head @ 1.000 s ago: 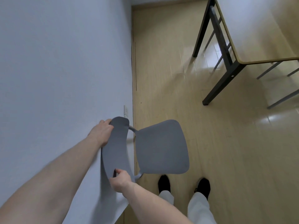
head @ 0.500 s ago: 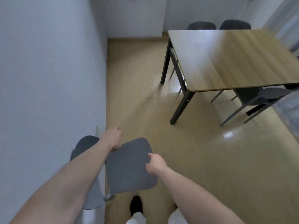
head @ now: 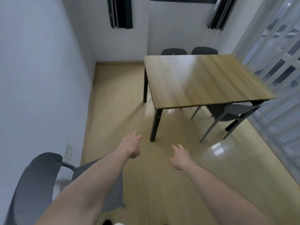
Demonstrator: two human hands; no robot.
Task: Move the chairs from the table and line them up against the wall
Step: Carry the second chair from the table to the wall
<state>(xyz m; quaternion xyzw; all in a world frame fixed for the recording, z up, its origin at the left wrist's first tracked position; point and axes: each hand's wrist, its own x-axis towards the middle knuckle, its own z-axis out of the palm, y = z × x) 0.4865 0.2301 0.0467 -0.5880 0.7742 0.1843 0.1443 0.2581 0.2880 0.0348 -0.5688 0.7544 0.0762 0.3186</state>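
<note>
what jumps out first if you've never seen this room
Two bare arms reach forward from the bottom, the left hand and right hand both open and holding nothing above the floor. Beyond them stands the wooden table, with one grey chair tucked under its near right corner and two dark chair backs showing behind its far edge. At lower left, another grey chair stands with its back to the white wall.

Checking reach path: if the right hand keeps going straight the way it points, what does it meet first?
Nothing close. The right hand is open over bare floor, fingers pointing up-frame toward the table's near black leg. That leg looks like the first obstacle, though depth is unclear.
</note>
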